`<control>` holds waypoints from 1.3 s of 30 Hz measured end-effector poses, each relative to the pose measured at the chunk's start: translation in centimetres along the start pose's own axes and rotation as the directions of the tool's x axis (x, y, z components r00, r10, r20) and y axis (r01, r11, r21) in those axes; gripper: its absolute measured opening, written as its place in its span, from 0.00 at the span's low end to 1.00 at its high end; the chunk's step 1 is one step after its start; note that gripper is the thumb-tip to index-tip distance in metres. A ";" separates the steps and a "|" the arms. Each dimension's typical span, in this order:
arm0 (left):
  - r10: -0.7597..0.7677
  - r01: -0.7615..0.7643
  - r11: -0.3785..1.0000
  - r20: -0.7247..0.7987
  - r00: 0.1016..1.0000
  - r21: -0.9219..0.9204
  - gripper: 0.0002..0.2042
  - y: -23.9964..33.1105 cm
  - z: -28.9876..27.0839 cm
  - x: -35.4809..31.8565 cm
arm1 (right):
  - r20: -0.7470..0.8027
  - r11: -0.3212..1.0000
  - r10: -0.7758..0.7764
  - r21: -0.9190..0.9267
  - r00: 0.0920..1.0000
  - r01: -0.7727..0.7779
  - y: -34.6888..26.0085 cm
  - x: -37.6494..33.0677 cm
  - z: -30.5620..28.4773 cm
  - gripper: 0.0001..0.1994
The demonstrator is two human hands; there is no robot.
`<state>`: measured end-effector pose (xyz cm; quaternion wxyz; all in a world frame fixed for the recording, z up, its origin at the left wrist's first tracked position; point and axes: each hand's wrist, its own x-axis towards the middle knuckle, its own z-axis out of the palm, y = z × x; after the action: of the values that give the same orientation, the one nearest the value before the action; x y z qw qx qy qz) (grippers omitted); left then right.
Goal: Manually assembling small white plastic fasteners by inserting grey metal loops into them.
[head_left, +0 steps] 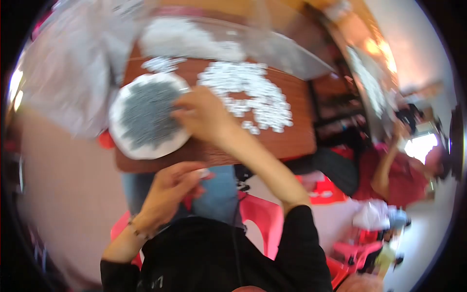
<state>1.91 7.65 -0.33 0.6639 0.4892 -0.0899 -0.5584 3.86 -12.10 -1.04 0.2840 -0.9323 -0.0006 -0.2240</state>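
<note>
A white round dish [116, 124] heaped with small dark grey pieces [150, 114] sits at the table's left side. Over its right edge, my right hand [204, 114] has its fingertips pinched together above the grey pieces. Blur hides what, if anything, they hold. Lower down, in front of the table edge, my left hand [168, 192] pinches a small white piece [203, 173] between thumb and fingers. Many similar small white pieces [265, 97] lie spread on the brown table [296, 141] to the right of the dish.
A translucent bag of white pieces [180, 39] lies at the table's far side, with a small white pile [163, 64] before it. Large clear plastic bags [68, 73] hang at the left. A person in a red shirt [389, 170] sits at the right. Pink plastic chairs [265, 219] stand below.
</note>
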 end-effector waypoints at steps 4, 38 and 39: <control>0.026 -0.033 0.997 -0.095 0.995 -0.074 0.10 -0.8 -1.1 -0.8 | -0.081 0.989 -0.115 -0.097 0.990 0.107 -0.1 0.4 4.2 0.07; 0.285 -0.340 0.918 -0.253 0.925 -0.206 0.10 3.6 -4.2 -0.1 | -0.113 0.727 0.114 0.686 0.987 -0.005 -5.9 -0.5 0.4 0.06; 0.255 -0.314 0.920 -0.252 0.934 -0.235 0.11 3.8 -3.9 0.0 | -0.114 0.728 0.114 0.686 0.987 -0.005 -5.9 -0.6 0.4 0.06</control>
<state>7.00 9.38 0.53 0.8048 0.4331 -0.0105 -0.4058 2.72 -6.83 1.53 0.6130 -0.7427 -0.0321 -0.2675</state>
